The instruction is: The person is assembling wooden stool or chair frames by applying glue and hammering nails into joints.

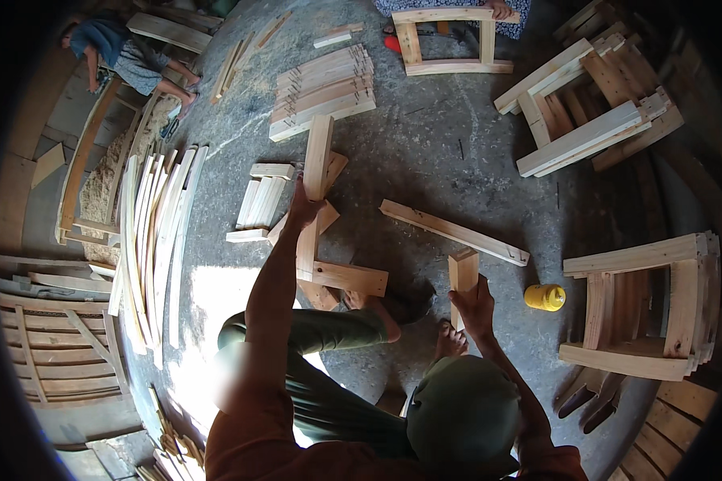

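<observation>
The left hand [303,212] is wrapped around a long, pale, straight-edged wooden beam [318,152] partway along, seemingly to steady it; a short, flat, light-brown wooden board [351,277] sits nearer the body than that hand. The right hand [475,306] is closed on a short, square-ended, pale wooden block [464,274], its end left exposed, perhaps so the fingers stay clear. Ahead of this hand, a long, slim, pale wooden bar [457,232] rests on the grey floor [425,168]; to its right, a yellow plastic bottle [545,297] is probably placed for easy reach.
</observation>
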`<state>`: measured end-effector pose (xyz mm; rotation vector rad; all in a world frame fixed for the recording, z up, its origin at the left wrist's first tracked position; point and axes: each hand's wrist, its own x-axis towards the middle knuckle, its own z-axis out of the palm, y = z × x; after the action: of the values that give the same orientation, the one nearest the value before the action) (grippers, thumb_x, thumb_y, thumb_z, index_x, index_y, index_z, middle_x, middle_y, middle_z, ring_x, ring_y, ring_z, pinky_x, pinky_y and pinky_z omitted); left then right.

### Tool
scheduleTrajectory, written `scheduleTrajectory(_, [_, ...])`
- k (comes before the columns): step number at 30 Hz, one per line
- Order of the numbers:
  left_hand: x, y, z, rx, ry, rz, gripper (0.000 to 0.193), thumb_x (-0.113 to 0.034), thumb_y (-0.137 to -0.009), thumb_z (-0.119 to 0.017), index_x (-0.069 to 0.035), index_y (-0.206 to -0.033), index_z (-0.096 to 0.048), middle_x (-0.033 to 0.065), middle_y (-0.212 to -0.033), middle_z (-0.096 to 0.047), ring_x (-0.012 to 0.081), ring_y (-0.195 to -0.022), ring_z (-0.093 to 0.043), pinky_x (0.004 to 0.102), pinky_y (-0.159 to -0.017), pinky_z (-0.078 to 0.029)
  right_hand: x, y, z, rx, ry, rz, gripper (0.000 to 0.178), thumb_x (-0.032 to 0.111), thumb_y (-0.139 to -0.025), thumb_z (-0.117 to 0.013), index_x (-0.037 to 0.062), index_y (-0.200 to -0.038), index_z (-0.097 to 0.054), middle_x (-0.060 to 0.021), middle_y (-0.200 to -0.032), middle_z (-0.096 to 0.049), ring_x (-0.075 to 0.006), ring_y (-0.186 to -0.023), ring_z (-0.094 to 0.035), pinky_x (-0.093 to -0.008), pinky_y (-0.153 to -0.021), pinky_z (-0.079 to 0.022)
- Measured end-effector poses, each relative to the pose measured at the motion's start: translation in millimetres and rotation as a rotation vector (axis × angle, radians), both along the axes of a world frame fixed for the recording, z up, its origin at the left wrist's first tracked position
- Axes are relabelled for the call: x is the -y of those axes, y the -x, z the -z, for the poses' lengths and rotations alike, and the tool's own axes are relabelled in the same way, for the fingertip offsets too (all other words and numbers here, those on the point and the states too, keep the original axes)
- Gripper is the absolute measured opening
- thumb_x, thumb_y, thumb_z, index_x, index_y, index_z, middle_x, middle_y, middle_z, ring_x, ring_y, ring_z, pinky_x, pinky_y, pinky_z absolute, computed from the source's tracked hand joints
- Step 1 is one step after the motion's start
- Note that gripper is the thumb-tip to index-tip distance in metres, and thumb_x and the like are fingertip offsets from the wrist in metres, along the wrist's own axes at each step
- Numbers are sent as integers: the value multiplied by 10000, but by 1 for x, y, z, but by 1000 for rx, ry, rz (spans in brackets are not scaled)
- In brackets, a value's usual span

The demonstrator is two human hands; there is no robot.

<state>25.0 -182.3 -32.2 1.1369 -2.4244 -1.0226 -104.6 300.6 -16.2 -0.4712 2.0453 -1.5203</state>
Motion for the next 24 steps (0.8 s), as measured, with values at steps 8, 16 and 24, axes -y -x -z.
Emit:
scheduleTrajectory(8, [-83,42,-165,137,314,381,988,-74,-723,-783,-55,-1524,-205,203,-1484,-406,317,-1352,-442,381,-1087,-394,15,1,-13,-272,51,19,641,211,-752,-802,21,-1267,-470,-198,-1116,-644,-393,-1024,-639,-477,-897,-502])
scheduleTrajectory(16, [-187,54,-152,100,807,806,691,-224,-681,-834,-74,-1261,-488,109,-1109,-562,342,-1040,-549,433,-886,-444,34,8,23,-208,39,72,634,199,-752,-804,28,-1255,-459,-226,-1124,-629,-440,-1082,-590,-487,-919,-474])
scheduleTrajectory(24, [-232,39,-103,26,934,873,714,-296,-584,-860,-144,-1190,-514,56,-1101,-552,255,-951,-563,413,-815,-455,12,22,69,-358,-77,61,657,225,-712,-840,28,-1232,-489,-240,-1175,-598,-454,-1099,-553,-500,-908,-470])
